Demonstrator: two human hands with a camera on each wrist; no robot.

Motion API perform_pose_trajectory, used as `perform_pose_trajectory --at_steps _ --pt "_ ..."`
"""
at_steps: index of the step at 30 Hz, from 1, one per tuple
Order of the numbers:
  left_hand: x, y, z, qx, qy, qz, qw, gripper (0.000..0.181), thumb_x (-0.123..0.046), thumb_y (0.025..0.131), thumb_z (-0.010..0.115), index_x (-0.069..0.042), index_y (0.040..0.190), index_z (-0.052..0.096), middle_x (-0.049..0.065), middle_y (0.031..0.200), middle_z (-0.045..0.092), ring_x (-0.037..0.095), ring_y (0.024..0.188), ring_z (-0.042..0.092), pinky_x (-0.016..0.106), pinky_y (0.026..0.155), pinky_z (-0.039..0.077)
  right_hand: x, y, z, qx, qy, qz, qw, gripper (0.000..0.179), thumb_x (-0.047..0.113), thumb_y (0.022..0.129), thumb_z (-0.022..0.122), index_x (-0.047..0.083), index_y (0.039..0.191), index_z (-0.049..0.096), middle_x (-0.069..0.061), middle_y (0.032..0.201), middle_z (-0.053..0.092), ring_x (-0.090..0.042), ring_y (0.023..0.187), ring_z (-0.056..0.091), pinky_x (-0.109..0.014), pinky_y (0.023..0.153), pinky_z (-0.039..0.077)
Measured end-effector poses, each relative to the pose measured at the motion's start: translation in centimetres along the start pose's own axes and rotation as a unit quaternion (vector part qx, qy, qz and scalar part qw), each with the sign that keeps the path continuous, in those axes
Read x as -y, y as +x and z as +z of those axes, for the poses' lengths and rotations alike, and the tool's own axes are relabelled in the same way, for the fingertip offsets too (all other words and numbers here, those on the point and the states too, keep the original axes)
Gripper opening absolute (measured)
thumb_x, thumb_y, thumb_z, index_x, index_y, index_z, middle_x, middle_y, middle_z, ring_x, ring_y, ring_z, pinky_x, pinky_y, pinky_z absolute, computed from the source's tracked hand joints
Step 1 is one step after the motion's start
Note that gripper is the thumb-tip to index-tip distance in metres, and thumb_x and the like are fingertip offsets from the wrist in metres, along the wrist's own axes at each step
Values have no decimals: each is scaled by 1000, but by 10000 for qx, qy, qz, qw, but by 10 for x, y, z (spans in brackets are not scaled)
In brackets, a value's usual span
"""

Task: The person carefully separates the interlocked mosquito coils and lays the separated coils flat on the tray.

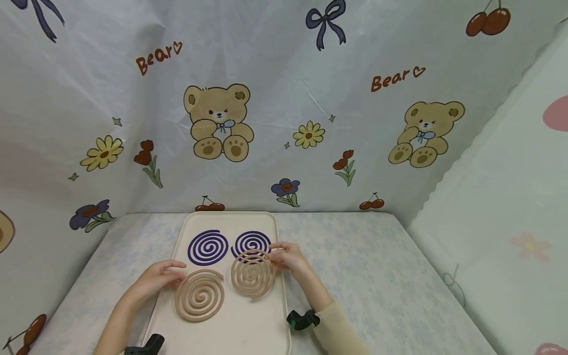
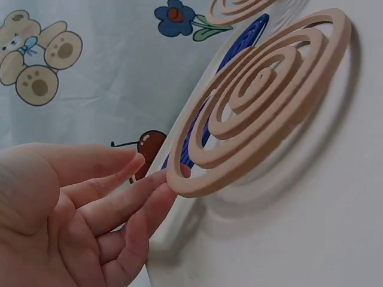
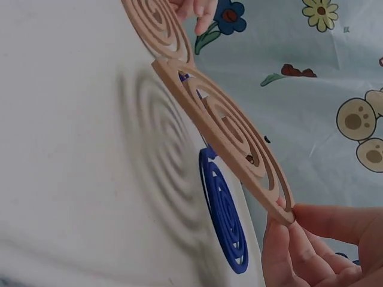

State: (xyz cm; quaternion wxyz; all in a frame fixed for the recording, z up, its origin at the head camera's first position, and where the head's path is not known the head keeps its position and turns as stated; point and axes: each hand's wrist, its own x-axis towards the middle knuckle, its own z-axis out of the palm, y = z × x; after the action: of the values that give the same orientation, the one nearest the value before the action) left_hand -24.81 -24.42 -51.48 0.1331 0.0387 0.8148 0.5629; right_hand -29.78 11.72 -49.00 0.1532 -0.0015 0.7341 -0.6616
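My left hand (image 1: pixel 153 280) pinches the outer edge of a tan mosquito coil (image 1: pixel 200 297). In the left wrist view this coil (image 2: pixel 260 78) hangs tilted over the tray, with its shadow beneath. Thumb and fingers of my right hand (image 1: pixel 289 257) grip the rim of a second tan mosquito coil (image 1: pixel 251 272), which the right wrist view shows raised and slanted above its own shadow. Two dark blue mosquito coils lie side by side at the tray's far end: the left one (image 1: pixel 208 248) shows whole, while the right one (image 1: pixel 252 241) is partly covered by the second tan coil.
A cream rectangular tray (image 1: pixel 248 330) lies lengthwise on the pale mottled table (image 1: pixel 355 276). Behind it rises a white cloth backdrop (image 1: pixel 275 98) printed with bears and flowers. Dark wrist-worn cameras sit on both wrists.
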Motion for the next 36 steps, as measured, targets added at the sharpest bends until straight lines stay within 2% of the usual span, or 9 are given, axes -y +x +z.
perform_pose_trajectory --at_steps 5,9,15,20,24,28,36 --pt "-3 -4 -2 -5 -47 -43 10000 40 -11 98 46 22 121 45 18 86 73 6 64 66 22 63 54 -12 -4 1 221 -222 -183 9993 37 -6 83 62 -15 118 53 -15 86 74 -2 57 61 -16 50 51" --pt "-5 -5 -2 -101 38 -229 9997 40 -12 99 45 21 122 45 16 83 73 8 57 64 22 62 51 -16 -8 2 349 -286 -202 9988 37 -8 82 60 -17 118 52 -18 89 74 -2 58 62 -17 50 52" --pt "-8 -5 -5 -356 249 -285 9986 40 -12 100 43 17 127 46 21 91 72 13 64 67 22 66 53 -23 -8 3 335 -375 -276 9984 38 -9 80 62 -17 117 54 -27 94 70 -3 63 65 -21 54 55" --pt "-12 -3 -6 -527 300 -266 9978 42 -14 100 44 15 130 44 23 99 71 14 72 69 23 68 54 -26 -11 3 294 -833 -443 9951 35 -6 81 64 -14 115 58 -32 92 68 -9 59 65 -29 57 58" --pt "-14 0 -5 -545 293 -293 9977 44 -17 101 44 14 132 43 23 101 71 15 76 69 24 70 54 -26 -14 1 201 -1467 -837 9854 29 -5 83 62 -14 111 60 -31 80 69 -24 57 68 -34 54 58" --pt "-16 2 -5 -522 291 -292 9978 44 -19 101 43 13 132 43 21 102 71 14 77 68 25 72 53 -25 -15 -1 115 -1801 -1012 9784 27 -4 85 60 -13 110 60 -29 76 69 -37 62 69 -35 53 58" --pt "-23 1 0 -752 420 -391 9955 44 -21 100 45 7 133 46 16 103 72 11 78 67 28 73 49 -22 -16 -13 -207 -2033 -1151 9721 25 1 89 58 -11 110 61 -26 78 70 -35 64 68 -34 54 57"
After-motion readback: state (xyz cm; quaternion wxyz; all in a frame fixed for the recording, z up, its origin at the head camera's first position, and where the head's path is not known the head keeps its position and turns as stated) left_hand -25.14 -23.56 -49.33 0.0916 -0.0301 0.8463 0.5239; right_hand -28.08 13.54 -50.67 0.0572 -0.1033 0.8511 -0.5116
